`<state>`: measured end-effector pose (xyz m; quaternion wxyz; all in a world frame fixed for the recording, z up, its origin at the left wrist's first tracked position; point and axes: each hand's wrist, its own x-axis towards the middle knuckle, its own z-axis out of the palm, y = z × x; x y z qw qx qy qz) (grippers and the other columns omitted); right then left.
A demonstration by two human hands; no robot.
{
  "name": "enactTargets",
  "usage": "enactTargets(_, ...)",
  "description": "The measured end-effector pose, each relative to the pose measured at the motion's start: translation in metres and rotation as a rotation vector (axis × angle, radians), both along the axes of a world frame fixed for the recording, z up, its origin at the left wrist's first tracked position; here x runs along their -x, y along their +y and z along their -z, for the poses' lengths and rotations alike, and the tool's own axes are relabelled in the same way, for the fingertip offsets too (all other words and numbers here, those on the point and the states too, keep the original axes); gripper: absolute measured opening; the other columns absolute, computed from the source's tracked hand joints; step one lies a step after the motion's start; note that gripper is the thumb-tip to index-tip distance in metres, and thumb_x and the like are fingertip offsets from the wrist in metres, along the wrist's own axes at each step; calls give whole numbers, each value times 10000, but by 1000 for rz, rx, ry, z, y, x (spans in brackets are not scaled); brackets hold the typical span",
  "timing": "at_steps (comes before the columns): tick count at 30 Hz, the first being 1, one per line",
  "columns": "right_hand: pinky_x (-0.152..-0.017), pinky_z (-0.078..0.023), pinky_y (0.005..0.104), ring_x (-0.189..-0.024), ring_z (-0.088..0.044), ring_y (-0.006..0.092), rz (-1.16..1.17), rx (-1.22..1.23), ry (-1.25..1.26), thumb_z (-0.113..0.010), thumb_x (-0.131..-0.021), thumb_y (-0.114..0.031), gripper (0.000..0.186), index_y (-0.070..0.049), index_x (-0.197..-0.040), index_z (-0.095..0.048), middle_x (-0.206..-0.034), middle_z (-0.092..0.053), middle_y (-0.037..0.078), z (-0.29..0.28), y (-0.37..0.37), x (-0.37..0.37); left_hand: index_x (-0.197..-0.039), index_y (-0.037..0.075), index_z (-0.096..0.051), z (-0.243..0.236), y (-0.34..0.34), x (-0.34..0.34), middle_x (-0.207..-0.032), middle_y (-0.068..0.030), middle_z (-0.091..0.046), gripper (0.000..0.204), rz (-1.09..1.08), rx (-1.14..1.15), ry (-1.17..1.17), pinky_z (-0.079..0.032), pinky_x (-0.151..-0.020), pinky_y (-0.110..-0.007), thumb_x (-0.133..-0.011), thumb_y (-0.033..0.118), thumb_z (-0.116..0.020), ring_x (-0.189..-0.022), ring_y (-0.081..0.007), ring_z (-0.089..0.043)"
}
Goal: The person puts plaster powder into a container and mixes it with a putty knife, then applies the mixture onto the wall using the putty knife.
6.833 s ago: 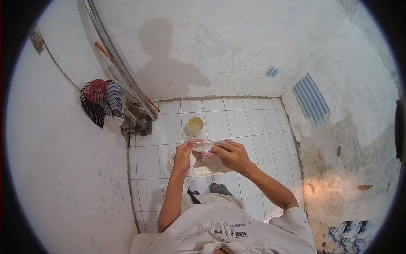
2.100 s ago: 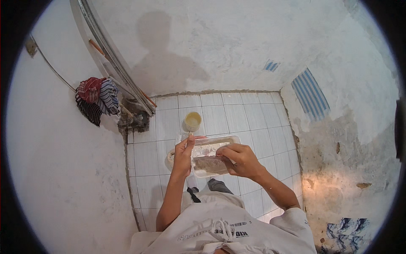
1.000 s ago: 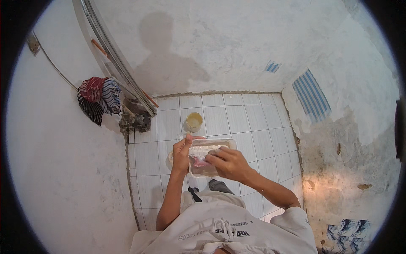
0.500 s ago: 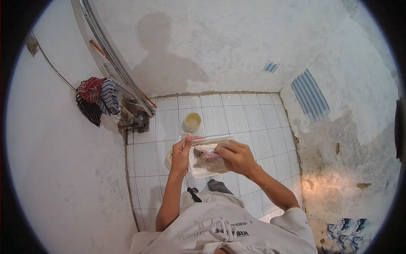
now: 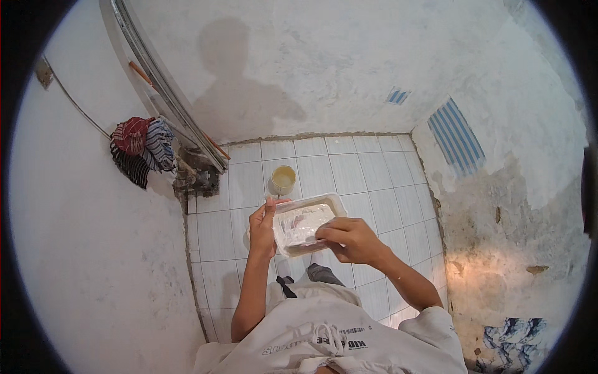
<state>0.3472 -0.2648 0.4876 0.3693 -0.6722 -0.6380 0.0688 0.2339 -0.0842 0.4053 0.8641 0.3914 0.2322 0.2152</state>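
Observation:
My left hand [image 5: 263, 229] grips the left rim of a shallow white rectangular tray [image 5: 341, 202], thumb on top, holding it up in front of my body. Whitish paste [image 5: 305, 219] coats the inside of the tray. Over the tray's near right part, my right hand [image 5: 352, 240] is closed with its fingers bent down. Beneath those fingers runs a thin greyish-pink flat edge [image 5: 306, 247], which looks like a scraper blade, though my fingers hide most of it. A yellow-rimmed round tub [image 5: 283, 178] stands on the floor just beyond the tray.
Light tiles [image 5: 324, 171] cover the floor between white, patched walls. Metal poles [image 5: 165, 81] lean in the left corner, beside hanging cloths [image 5: 142, 146]. A blue-striped sheet [image 5: 456, 137] is stuck on the right wall. My feet are below the tray.
My right hand has moved down toward me, from the tray's upper middle to its near right edge. The tray's paste is more exposed. My left hand keeps its hold.

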Motion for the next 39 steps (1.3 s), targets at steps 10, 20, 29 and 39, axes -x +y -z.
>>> enactTargets(10,-652,-548,359,-752,-665,272,-24,30,-36,-704,-697,25,264,-82,-931,-642,-877,-676,89,7,7,-4,-1051,-55,-653,0,1,-1,-950,-130,-693,496,39,-145,40,-565,-758,-290,-991,412,-497,-835,-169,-675)
enactTargets(20,-642,-546,373,-775,-667,266,21,-23,56,-699,-689,9,285,-79,-956,-651,-876,-672,81,4,6,-11,-1034,-51,-650,6,0,-7,-930,-130,-689,499,29,-115,32,-581,-709,-306,-986,422,-499,-795,-168,-678)
enactTargets(29,-630,-549,348,-750,-664,248,260,-99,-210,-716,-695,-12,267,-73,-950,-663,-881,-680,72,-3,5,-25,-1039,-42,-661,1,-4,-11,-950,-118,-691,481,93,-238,37,-563,-748,-319,-992,407,-495,-818,-160,-663)
enactTargets(39,-657,-557,343,-799,-650,215,135,-42,-295,-705,-638,-30,368,-97,-993,-639,-949,-670,41,32,-7,0,-1019,-55,-660,12,-1,-18,-936,-130,-697,483,52,-236,19,-573,-713,-301,-988,402,-505,-799,-168,-671)
